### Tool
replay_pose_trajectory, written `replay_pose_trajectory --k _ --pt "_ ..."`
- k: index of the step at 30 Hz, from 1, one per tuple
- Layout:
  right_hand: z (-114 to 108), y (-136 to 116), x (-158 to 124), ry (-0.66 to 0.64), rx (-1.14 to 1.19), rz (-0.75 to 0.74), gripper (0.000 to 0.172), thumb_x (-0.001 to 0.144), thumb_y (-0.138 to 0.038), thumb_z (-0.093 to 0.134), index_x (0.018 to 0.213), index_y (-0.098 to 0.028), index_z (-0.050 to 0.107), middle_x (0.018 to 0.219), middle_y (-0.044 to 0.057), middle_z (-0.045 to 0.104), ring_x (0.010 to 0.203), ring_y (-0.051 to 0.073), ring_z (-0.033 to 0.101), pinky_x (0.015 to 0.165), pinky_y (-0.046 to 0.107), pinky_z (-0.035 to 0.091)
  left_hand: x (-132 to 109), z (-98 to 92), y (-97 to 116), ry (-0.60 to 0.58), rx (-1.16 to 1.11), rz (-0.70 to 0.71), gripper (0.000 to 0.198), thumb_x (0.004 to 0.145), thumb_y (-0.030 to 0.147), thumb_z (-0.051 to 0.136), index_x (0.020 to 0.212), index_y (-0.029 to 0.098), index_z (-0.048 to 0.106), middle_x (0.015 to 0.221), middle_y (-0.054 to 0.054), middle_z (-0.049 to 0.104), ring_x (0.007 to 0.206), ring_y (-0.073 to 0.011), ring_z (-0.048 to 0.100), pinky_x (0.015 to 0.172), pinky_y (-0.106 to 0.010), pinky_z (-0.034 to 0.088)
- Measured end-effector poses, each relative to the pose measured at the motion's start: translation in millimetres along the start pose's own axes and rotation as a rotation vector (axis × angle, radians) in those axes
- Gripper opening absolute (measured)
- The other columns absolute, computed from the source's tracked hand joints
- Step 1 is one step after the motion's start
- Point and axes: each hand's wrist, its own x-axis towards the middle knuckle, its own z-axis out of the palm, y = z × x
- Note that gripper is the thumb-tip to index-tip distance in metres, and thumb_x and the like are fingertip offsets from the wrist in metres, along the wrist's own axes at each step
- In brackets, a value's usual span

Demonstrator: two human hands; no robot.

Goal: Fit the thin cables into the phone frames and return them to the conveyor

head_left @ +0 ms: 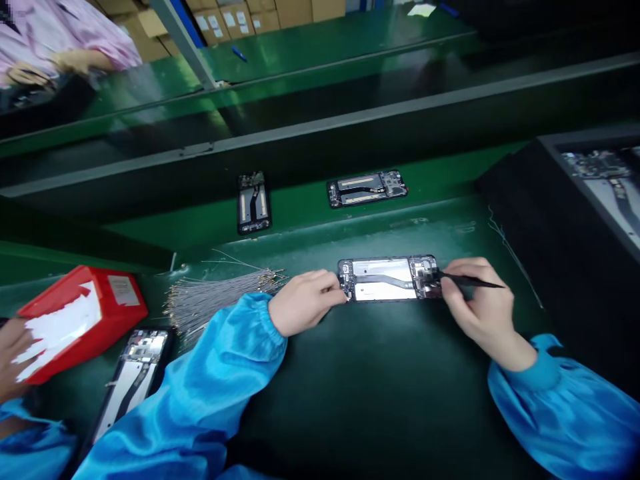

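Observation:
An opened phone (383,280), its inner parts and circuit board exposed, lies on the green bench in front of me. My left hand (307,300) has its fingers curled in at the phone's left end, thumb and index finger at the lower corner. In my right hand (480,300) is a pair of black tweezers (470,279), gripped between thumb and fingers. Their tips reach the circuit board at the phone's right end; whether they hold a part is too small to tell. Just left of my left hand, a pile of thin grey cables (210,300) is spread out.
Two more opened phones (254,203) (367,189) lie behind on a green ledge. A black box (555,220) with phones stands right. At left are a red bin (115,300), another opened phone (135,380) and a co-worker's hand (13,353). Across the bench sits another person (75,40).

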Motion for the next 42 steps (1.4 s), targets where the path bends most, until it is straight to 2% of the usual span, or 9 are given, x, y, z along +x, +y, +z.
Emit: replay_pose_trajectory --k 3,6,10,13,17,20,26,42 --pt "-9 5 -6 -0.021 -0.040 0.003 0.018 0.073 -0.013 0.056 0.087 -0.022 0.050 0.080 0.005 0.056 0.072 0.020 0.057 0.063 0.036 0.047 5 0.0 12 0.007 0.059 0.062 0.025 0.089 0.018 0.034 0.081 0.018 0.057 0.080 -0.003 0.053 0.071 -0.0138 0.046 0.064 -0.025 0.040" --pt "-3 -4 -7 -0.075 0.003 -0.026 0.017 0.073 -0.011 0.055 0.087 -0.020 0.049 0.080 0.006 0.057 0.074 0.020 0.058 0.063 0.035 0.048 9 2.1 24 0.009 0.056 0.071 0.023 0.088 0.018 0.035 0.078 0.017 0.056 0.078 -0.003 0.052 0.069 -0.0139 0.044 0.064 -0.026 0.039" --pt "6 -20 -9 -0.143 0.178 0.006 0.019 0.077 -0.011 0.053 0.092 -0.020 0.048 0.083 0.006 0.058 0.077 0.018 0.058 0.066 0.033 0.049 17 8.8 34 0.007 0.041 0.092 0.022 0.088 0.019 0.036 0.076 0.016 0.055 0.077 -0.003 0.051 0.070 -0.0149 0.044 0.064 -0.027 0.039" --pt "5 -26 -16 -0.197 0.326 0.051 0.021 0.078 -0.010 0.054 0.095 -0.021 0.049 0.087 0.006 0.059 0.083 0.019 0.058 0.071 0.035 0.049 27 14.1 39 0.000 0.040 0.101 0.021 0.087 0.020 0.038 0.076 0.016 0.055 0.076 -0.003 0.051 0.071 -0.0155 0.044 0.064 -0.028 0.038" --pt "-3 -28 -27 -0.172 0.399 0.116 0.026 0.076 -0.007 0.056 0.097 -0.021 0.051 0.091 0.006 0.060 0.087 0.019 0.058 0.074 0.037 0.049 37 17.9 41 0.017 0.023 0.092 0.020 0.088 0.019 0.038 0.081 0.017 0.057 0.076 -0.003 0.053 0.071 -0.0153 0.045 0.064 -0.027 0.037" --pt "-5 -29 -30 -0.169 0.415 0.117 0.028 0.075 -0.005 0.057 0.097 -0.021 0.051 0.089 0.006 0.060 0.086 0.019 0.058 0.073 0.036 0.050 38 19.7 40 0.088 0.037 0.100 0.018 0.087 0.017 0.040 0.087 0.018 0.058 0.076 -0.002 0.054 0.070 -0.0140 0.045 0.064 -0.027 0.036" --pt "-2 -31 -29 -0.211 0.432 0.102 0.028 0.074 -0.005 0.058 0.097 -0.020 0.052 0.089 0.006 0.060 0.083 0.019 0.059 0.071 0.036 0.051 37 20.8 43 0.207 0.130 0.168 0.016 0.087 0.014 0.043 0.086 0.019 0.058 0.070 0.000 0.055 0.064 -0.0128 0.043 0.059 -0.027 0.031" --pt "-4 -33 -27 -0.240 0.430 0.124 0.025 0.075 -0.009 0.058 0.096 -0.022 0.053 0.088 0.006 0.062 0.084 0.019 0.061 0.071 0.036 0.053 35 18.8 42 0.190 0.130 0.173 0.015 0.087 0.016 0.043 0.088 0.019 0.058 0.071 0.000 0.056 0.065 -0.0124 0.043 0.060 -0.028 0.031"
